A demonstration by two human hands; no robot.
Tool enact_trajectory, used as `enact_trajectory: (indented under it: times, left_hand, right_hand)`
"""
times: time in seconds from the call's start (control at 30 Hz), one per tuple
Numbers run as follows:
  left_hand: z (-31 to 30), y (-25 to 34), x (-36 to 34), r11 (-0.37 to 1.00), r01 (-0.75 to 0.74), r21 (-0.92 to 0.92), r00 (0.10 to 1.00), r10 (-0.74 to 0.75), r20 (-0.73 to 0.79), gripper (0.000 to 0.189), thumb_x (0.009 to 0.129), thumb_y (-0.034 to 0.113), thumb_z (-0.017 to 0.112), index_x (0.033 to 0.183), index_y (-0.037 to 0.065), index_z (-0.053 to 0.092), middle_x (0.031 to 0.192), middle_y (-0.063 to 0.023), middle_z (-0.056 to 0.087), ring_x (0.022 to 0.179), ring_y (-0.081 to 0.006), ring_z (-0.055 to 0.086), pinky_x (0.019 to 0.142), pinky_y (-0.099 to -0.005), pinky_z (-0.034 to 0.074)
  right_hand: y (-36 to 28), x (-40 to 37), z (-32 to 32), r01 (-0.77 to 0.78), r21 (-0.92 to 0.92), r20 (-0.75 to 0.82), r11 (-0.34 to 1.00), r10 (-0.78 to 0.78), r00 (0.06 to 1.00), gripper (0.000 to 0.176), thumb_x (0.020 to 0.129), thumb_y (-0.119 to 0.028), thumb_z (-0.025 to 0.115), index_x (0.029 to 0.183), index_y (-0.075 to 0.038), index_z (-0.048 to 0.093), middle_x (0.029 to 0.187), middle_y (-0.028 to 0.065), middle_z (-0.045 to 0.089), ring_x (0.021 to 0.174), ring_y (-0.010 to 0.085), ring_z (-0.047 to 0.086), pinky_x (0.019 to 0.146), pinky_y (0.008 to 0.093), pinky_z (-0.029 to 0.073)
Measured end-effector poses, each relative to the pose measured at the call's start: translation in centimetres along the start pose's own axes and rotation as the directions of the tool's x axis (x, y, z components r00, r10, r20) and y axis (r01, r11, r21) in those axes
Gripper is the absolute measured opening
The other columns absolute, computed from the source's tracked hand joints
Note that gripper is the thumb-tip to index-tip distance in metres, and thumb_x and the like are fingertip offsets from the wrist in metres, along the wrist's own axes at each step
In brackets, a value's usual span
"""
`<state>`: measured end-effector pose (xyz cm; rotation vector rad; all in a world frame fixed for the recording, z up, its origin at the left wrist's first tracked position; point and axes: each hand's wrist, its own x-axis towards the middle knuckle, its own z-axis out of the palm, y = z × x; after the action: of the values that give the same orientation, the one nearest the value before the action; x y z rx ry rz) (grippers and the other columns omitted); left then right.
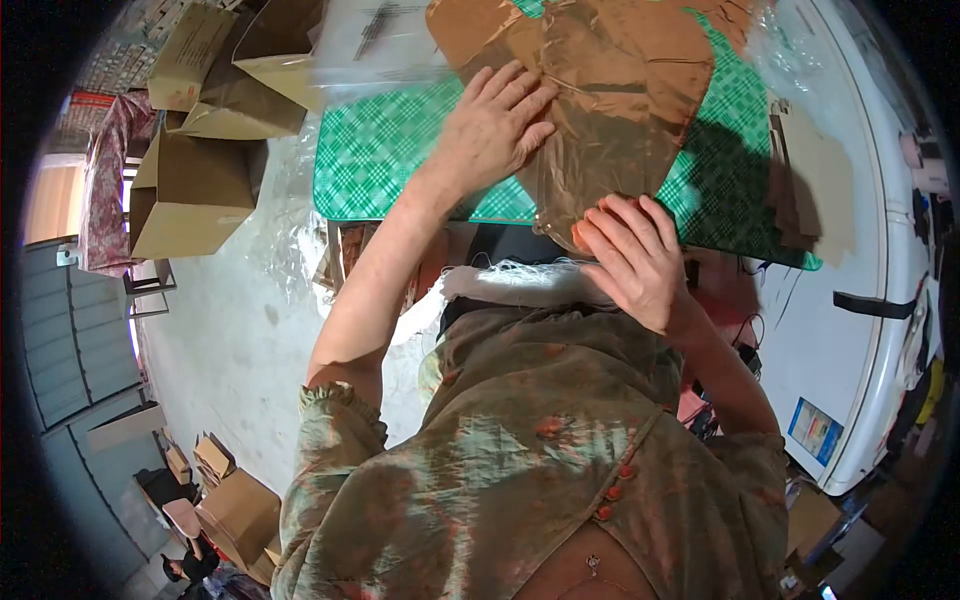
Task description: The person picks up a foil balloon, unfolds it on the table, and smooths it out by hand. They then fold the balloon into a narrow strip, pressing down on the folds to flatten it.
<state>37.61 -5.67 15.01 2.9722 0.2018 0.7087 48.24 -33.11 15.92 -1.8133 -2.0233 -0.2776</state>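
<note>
A brown folded piece [600,60], fabric-like, lies on the table with a clear plastic bag [590,170] over its middle. The bag is creased, and its near end reaches the table's front edge. My left hand [497,125] rests palm down on the left side of the bag, fingers spread. At the bag's near end, my right hand [637,262] lies with its fingers stretched out along the edge. Something small and orange shows at the tip of one right finger.
The table [385,150] has a green checked cover. Flat clear plastic bags [380,45] lie at its back left. Open cardboard boxes [195,190] stand left. On the right are brown flat pieces [800,180] and a white appliance [850,240]. A person [195,560] is at lower left.
</note>
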Motion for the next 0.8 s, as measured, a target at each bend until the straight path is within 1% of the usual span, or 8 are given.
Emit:
enact_trajectory:
  times: [0.03, 0.07, 0.17, 0.27, 0.37, 0.47, 0.57, 0.8]
  left_hand:
    - [0.3, -0.2, -0.2, 1.000, -0.006, -0.017, 1.000, 0.006, 0.011, 0.052, 0.104, 0.037, 0.058, 0.148, 0.011, 0.055, 0.151, -0.0134, 0.055, 0.145, -0.0342, 0.045, 0.122, -0.0508, 0.032]
    - [0.6, -0.3, -0.3, 0.999, -0.012, -0.034, 1.000, 0.013, 0.023, 0.051, 0.104, 0.037, 0.059, 0.148, 0.011, 0.055, 0.151, -0.0133, 0.055, 0.144, -0.0339, 0.045, 0.122, -0.0504, 0.033]
    - [1.0, -0.5, -0.6, 0.999, -0.019, -0.041, 1.000, 0.018, -0.017, 0.052, 0.104, 0.037, 0.058, 0.148, 0.011, 0.054, 0.151, -0.0143, 0.055, 0.143, -0.0333, 0.047, 0.122, -0.0494, 0.033]
    - [0.8, -0.4, -0.5, 0.997, -0.008, -0.077, 0.999, 0.005, -0.040, 0.053, 0.104, 0.037, 0.058, 0.149, 0.010, 0.053, 0.150, -0.0155, 0.055, 0.143, -0.0334, 0.047, 0.123, -0.0496, 0.033]
    - [0.7, -0.3, -0.6, 0.997, -0.003, -0.076, 0.999, 0.001, -0.034, 0.053, 0.104, 0.037, 0.058, 0.149, 0.010, 0.053, 0.150, -0.0160, 0.055, 0.143, -0.0336, 0.047, 0.123, -0.0500, 0.032]
    - [0.9, -0.3, -0.6, 0.998, -0.002, -0.066, 0.999, 0.000, -0.039, 0.052, 0.104, 0.037, 0.058, 0.148, 0.010, 0.053, 0.149, -0.0158, 0.055, 0.143, -0.0338, 0.047, 0.123, -0.0499, 0.032]
    - [0.7, -0.2, -0.6, 0.997, 0.003, -0.072, 0.999, -0.006, -0.037, 0.052, 0.104, 0.037, 0.058, 0.148, 0.009, 0.053, 0.149, -0.0158, 0.055, 0.143, -0.0340, 0.047, 0.123, -0.0496, 0.032]
    - [0.8, -0.2, -0.6, 0.997, 0.001, -0.075, 0.999, -0.004, -0.044, 0.051, 0.104, 0.036, 0.059, 0.147, 0.009, 0.054, 0.149, -0.0159, 0.055, 0.143, -0.0342, 0.047, 0.123, -0.0491, 0.032]
  right_hand:
    - [-0.1, 0.0, 0.6, 0.013, -0.014, -0.031, 1.000, -0.014, 0.999, 0.059, 0.075, -0.023, 0.083, 0.129, -0.008, 0.067, 0.135, 0.0073, 0.062, 0.132, 0.0291, 0.055, 0.114, 0.0532, 0.039]
    - [-0.1, 0.3, 1.0, 0.037, -0.058, -0.108, 0.998, -0.043, 0.993, 0.045, 0.079, -0.018, 0.080, 0.121, -0.006, 0.071, 0.129, 0.0066, 0.066, 0.125, 0.0277, 0.060, 0.109, 0.0503, 0.045]
    - [0.2, 0.1, 1.7, 0.029, -0.049, -0.151, 0.998, -0.036, 0.988, 0.034, 0.082, -0.013, 0.076, 0.114, -0.004, 0.073, 0.125, 0.0072, 0.068, 0.121, 0.0274, 0.062, 0.106, 0.0485, 0.048]
    - [0.3, 0.1, 1.4, 0.033, -0.016, -0.142, 0.999, -0.035, 0.989, 0.029, 0.083, -0.010, 0.073, 0.111, -0.003, 0.074, 0.124, 0.0075, 0.069, 0.120, 0.0272, 0.063, 0.104, 0.0472, 0.050]
    - [0.6, 0.0, 1.0, 0.041, -0.009, -0.113, 0.999, -0.042, 0.993, 0.034, 0.082, -0.013, 0.076, 0.114, -0.003, 0.073, 0.125, 0.0077, 0.068, 0.121, 0.0274, 0.062, 0.105, 0.0474, 0.049]
    - [0.4, 0.3, 1.1, 0.023, 0.006, -0.119, 1.000, -0.022, 0.993, 0.039, 0.081, -0.016, 0.079, 0.117, -0.004, 0.072, 0.125, 0.0074, 0.068, 0.121, 0.0275, 0.061, 0.105, 0.0480, 0.048]
    - [-0.4, 1.0, 0.3, -0.006, 0.045, -0.068, 0.999, 0.009, 0.998, 0.040, 0.081, -0.017, 0.081, 0.118, -0.006, 0.072, 0.125, 0.0071, 0.068, 0.121, 0.0276, 0.061, 0.105, 0.0483, 0.047]
    - [0.2, 0.6, 2.0, 0.036, -0.043, -0.126, 0.998, -0.041, 0.991, 0.042, 0.081, -0.018, 0.080, 0.121, -0.007, 0.071, 0.128, 0.0065, 0.067, 0.121, 0.0274, 0.061, 0.104, 0.0476, 0.047]
